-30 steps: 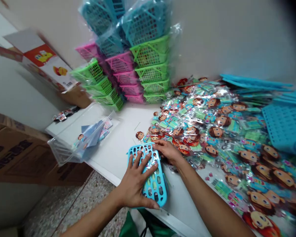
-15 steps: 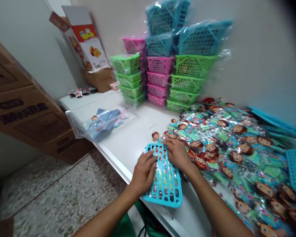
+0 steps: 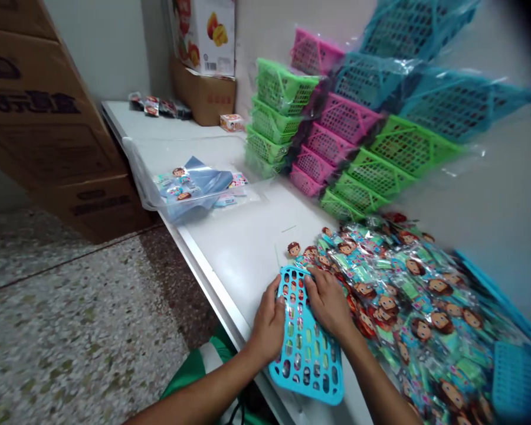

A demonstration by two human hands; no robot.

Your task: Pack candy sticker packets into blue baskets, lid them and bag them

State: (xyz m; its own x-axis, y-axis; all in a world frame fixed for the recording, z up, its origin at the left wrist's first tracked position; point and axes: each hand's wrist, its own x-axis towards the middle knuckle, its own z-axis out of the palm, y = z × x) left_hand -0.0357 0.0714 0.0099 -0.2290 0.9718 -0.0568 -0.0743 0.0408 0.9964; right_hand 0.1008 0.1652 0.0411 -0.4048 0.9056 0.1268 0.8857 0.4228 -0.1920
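A blue plastic basket lid [image 3: 310, 361], pierced with rows of holes, lies at the table's front edge; colourful packets show through the holes. My left hand [image 3: 269, 321] is closed round its left edge, the thumb lying on top. On the opposite side, my right hand [image 3: 330, 300] grips the upper right edge with fingers bent over it. Whether a basket sits under the lid is hidden. Just beyond the lid's far end lies a small packet with a cartoon head [image 3: 294, 250]. Right beside my right hand spreads a heap of similar clear packets [image 3: 393, 301].
Wrapped green baskets [image 3: 277, 127], pink baskets [image 3: 330, 144] and blue baskets [image 3: 451, 103] are stacked along the wall. A clear plastic tray [image 3: 147, 198] holds packets and a blue sheet. More blue lids [image 3: 517, 378] lie at the right. Brown cartons [image 3: 44, 141] stand left of the table.
My view has swung left and tilted, so the scene appears shifted. My left hand has moved from the lid's top onto its left edge; my right hand stays at the upper right side.
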